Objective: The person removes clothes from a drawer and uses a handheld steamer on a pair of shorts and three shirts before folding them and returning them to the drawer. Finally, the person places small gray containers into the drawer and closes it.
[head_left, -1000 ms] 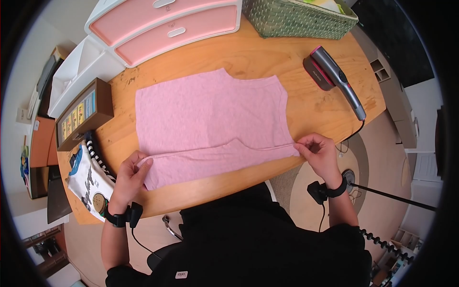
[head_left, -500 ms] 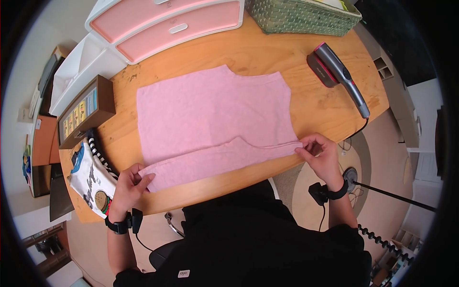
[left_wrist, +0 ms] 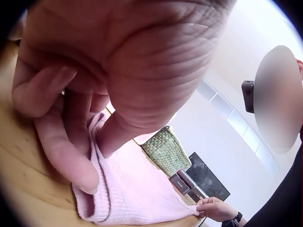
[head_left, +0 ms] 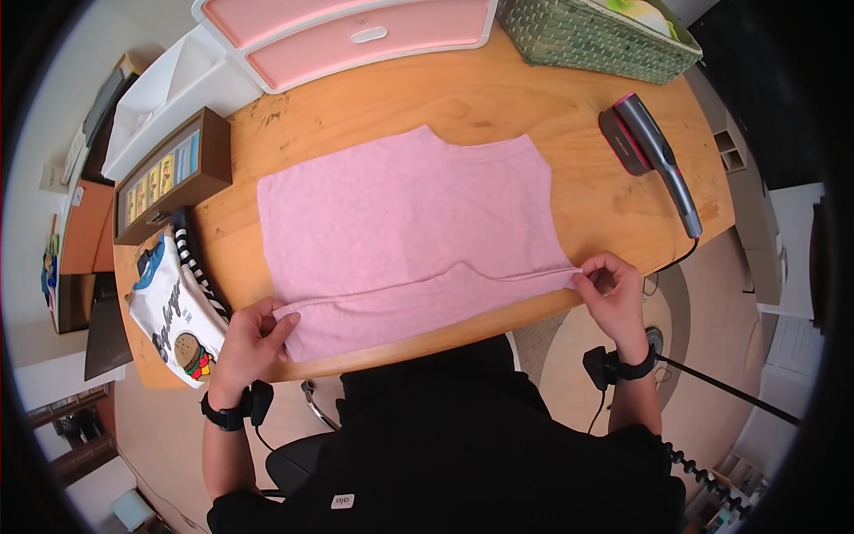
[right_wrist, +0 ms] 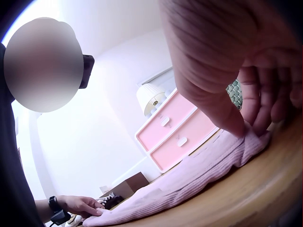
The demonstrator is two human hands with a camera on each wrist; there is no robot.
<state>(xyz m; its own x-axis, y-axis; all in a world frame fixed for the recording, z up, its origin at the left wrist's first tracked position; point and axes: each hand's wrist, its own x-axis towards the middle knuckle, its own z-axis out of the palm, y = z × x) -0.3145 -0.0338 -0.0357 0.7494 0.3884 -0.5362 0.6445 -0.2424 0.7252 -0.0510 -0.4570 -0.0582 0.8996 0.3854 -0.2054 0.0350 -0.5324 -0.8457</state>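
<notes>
A pink knit top (head_left: 356,214) lies spread on the wooden table, its near side folded over in a long strip (head_left: 391,311) along the front edge. At the strip's left end, my left hand (head_left: 253,343) pinches the fabric between thumb and fingers. Ribbing shows on the layered edge (left_wrist: 102,203) in the left wrist view. My right hand (head_left: 616,298) pinches the strip's right end, near the table's front right. A wrinkle runs along the fold between the hands. In the right wrist view, the gripped corner (right_wrist: 251,144) bunches under the thumb and fingertips.
A handheld steamer (head_left: 654,160) lies at the back right, its cord over the edge. Behind stand pink drawers (head_left: 311,58) and a green woven basket (head_left: 596,44). At left are a brown box (head_left: 173,178) and a folded white printed shirt (head_left: 182,311).
Both hands have kept their pinch on the pink top. The strip's left end dipped toward the front edge, then rose slightly, and a wrinkle shows along it. The head view has shifted a little.
</notes>
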